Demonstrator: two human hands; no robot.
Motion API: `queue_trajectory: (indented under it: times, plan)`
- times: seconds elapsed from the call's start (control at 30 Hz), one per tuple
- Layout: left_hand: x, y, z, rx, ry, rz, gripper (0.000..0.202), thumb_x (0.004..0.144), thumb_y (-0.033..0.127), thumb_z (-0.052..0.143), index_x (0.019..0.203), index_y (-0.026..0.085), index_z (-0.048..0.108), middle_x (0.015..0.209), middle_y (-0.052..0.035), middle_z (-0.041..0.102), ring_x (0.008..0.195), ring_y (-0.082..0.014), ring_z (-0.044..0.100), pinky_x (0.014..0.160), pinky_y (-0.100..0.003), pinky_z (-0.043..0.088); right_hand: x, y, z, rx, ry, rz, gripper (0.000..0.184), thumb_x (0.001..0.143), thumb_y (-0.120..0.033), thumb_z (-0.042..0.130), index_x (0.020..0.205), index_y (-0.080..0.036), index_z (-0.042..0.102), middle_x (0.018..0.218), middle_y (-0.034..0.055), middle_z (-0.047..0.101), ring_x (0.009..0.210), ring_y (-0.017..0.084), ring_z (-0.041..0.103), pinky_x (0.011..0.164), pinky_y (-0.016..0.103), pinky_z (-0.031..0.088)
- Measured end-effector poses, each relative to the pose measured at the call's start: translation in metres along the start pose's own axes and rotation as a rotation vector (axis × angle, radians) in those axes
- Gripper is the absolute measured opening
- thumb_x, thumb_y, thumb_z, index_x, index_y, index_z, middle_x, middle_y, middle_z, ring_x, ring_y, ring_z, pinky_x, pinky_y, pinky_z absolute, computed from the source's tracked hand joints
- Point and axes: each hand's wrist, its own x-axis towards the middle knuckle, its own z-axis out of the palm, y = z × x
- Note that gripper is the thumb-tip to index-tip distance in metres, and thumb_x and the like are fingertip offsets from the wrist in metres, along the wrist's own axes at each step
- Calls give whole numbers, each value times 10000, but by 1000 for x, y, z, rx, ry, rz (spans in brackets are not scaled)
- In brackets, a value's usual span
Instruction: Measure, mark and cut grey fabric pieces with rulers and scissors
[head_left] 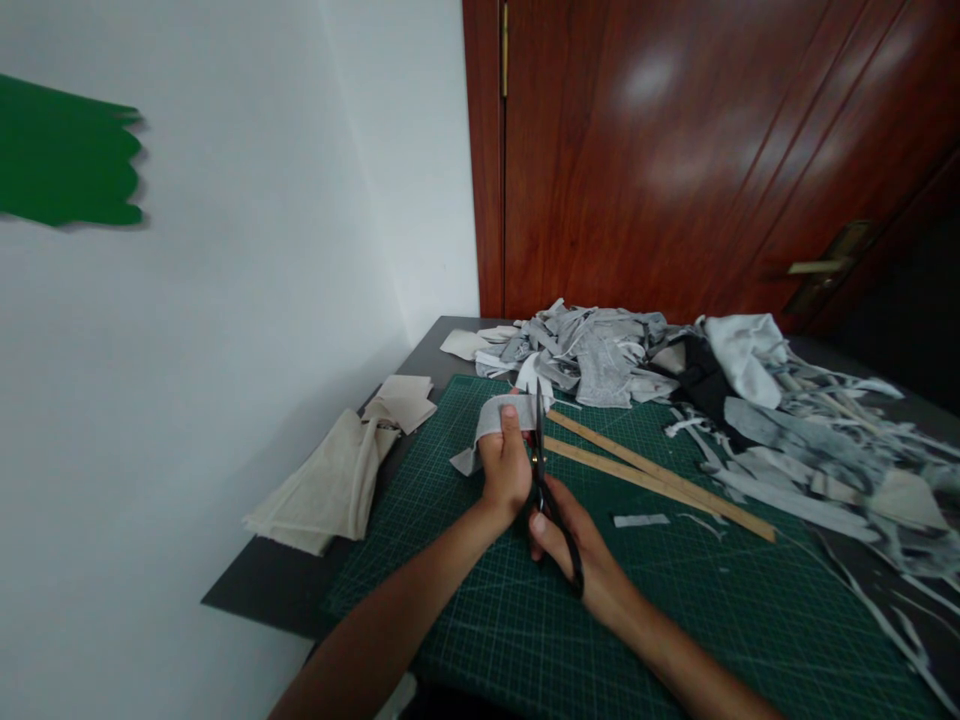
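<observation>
My left hand (504,468) is closed on a small piece of grey fabric (496,417), thumb on top, just above the green cutting mat (675,610). My right hand (571,545) grips the black scissors (541,470); their blades point away from me and run along the right edge of the grey piece, right beside my left thumb. Both hands sit close together near the middle of the mat.
Two wooden rulers (660,475) lie slanted on the mat to the right. Grey fabric scraps (592,355) are heaped at the back, and strips (825,450) trail down the right side. Folded beige cloth (337,480) lies left, by the white wall. A wooden door (712,150) stands behind.
</observation>
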Motion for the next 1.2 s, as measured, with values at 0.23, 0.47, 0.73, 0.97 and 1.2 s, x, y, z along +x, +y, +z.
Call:
queue_trajectory:
  times: [0.23,0.47,0.73,0.97,1.2]
  plan:
    - [-2,0,-1,6,-6,14,531,999,633,512,1120,170,741,1140,-118,749,1115,-250,682,1051,-357,484,-1,-2,0,-26,25,10,773,918,-727,628,1429,-152,556,796,5,568,679,187,545,689,326,521]
    - [-3,2,0,-12,-6,-4,546,993,641,517,1171,169,725,1191,-133,739,1157,-258,671,1065,-360,477,-2,-3,0,-22,17,22,764,925,-720,623,1443,-164,539,793,5,558,684,194,534,727,352,529]
    - [-4,2,-1,8,-13,-7,558,997,636,509,1198,161,722,1175,-134,744,1157,-265,670,1084,-381,469,-2,-2,2,-18,22,27,723,948,-691,614,1437,-163,545,856,22,581,696,187,534,742,351,526]
    - [-3,0,-1,17,-22,10,558,1010,626,491,1206,155,718,1161,-135,744,1147,-265,676,1075,-386,471,-2,1,0,-6,1,34,759,938,-730,594,1458,-182,527,821,11,560,694,195,530,723,352,504]
    - [-3,2,0,-7,-21,11,550,997,650,497,1170,182,727,1180,-126,741,1167,-264,663,1085,-364,461,-3,1,1,13,4,39,770,927,-738,605,1470,-198,520,838,17,561,692,194,516,674,334,478]
